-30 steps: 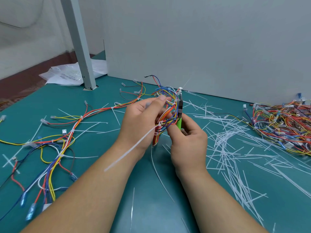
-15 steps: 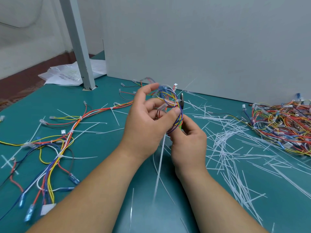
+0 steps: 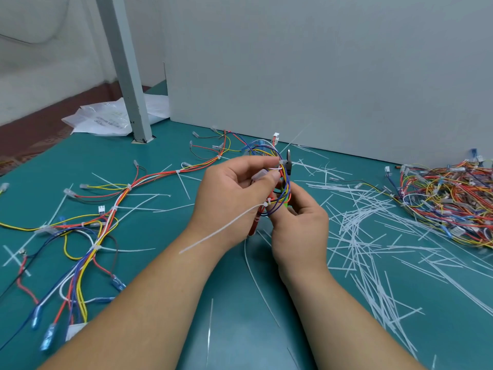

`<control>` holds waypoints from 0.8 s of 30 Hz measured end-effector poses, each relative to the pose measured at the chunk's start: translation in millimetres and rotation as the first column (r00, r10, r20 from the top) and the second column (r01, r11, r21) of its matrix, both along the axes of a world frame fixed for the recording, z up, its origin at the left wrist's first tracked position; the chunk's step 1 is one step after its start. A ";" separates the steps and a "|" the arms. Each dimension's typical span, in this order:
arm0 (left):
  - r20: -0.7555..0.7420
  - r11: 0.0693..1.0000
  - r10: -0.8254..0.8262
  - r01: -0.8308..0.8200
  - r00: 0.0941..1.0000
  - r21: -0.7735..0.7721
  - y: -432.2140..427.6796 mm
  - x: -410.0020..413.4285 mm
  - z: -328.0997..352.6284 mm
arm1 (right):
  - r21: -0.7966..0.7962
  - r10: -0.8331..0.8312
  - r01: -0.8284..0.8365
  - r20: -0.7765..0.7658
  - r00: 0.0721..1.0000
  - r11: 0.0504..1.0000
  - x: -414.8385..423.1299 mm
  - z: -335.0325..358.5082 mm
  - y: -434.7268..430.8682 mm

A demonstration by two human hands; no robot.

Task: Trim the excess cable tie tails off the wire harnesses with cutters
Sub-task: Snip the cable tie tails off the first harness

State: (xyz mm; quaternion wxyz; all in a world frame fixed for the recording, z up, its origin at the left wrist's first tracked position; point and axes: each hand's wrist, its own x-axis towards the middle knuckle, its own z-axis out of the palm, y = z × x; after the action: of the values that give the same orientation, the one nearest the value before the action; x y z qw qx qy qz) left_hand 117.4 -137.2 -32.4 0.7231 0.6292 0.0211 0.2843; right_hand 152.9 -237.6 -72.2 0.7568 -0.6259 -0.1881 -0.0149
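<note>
Head view: both hands raised over the table (image 3: 240,329), on one wire harness (image 3: 282,188).
Uncut cable tie tail (image 3: 221,228) sticks out toward 8 o'clock from the bundle, across the left wrist. Left hand (image 3: 226,198) pinches the harness between thumb and forefinger; right hand (image 3: 300,231) at its 4 o'clock, curled round the cutters (image 3: 289,158), tips poking up at 12. Cut tails (image 3: 373,236) at 3 o'clock, harness pile (image 3: 448,198) at 2.

- The cutters (image 3: 289,157): only a dark tip above the fingers (image 3: 304,200) and a green sliver of handle show; the right hand (image 3: 300,231) covers the rest.
- The wire loops (image 3: 280,188) between the fingers hide the blades.
- The harness pile (image 3: 448,198), far right of the fingers, runs off the edge.
- The bag (image 3: 106,120) print, far left of the fingers, is unreadably small.
</note>
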 end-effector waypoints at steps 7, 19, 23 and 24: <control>-0.015 1.000 -0.012 0.013 1.000 0.006 -1.1 -1.6 1.9 | 0.013 -0.016 0.016 0.003 1.000 1.000 -3.6 2.5 0.9; -0.039 1.000 0.005 -0.005 0.999 0.017 0.4 -0.9 0.4 | -0.008 -0.036 0.036 0.008 0.999 0.999 -1.7 2.0 1.4; -0.044 0.999 0.005 -0.004 0.999 0.035 -0.5 -2.2 0.7 | 0.004 -0.036 0.036 -0.002 0.999 0.999 -1.4 3.1 1.2; -0.042 0.999 0.003 -0.002 0.999 0.033 -0.7 -2.5 1.2 | 0.005 -0.031 0.031 -0.006 1.000 1.000 -0.8 3.2 0.9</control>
State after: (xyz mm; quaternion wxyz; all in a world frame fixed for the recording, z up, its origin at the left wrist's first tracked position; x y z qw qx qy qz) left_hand 114.9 -137.9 -31.2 0.7116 0.6469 0.0324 0.2722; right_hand 152.1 -236.7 -69.0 0.7586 -0.6268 -0.1762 -0.0251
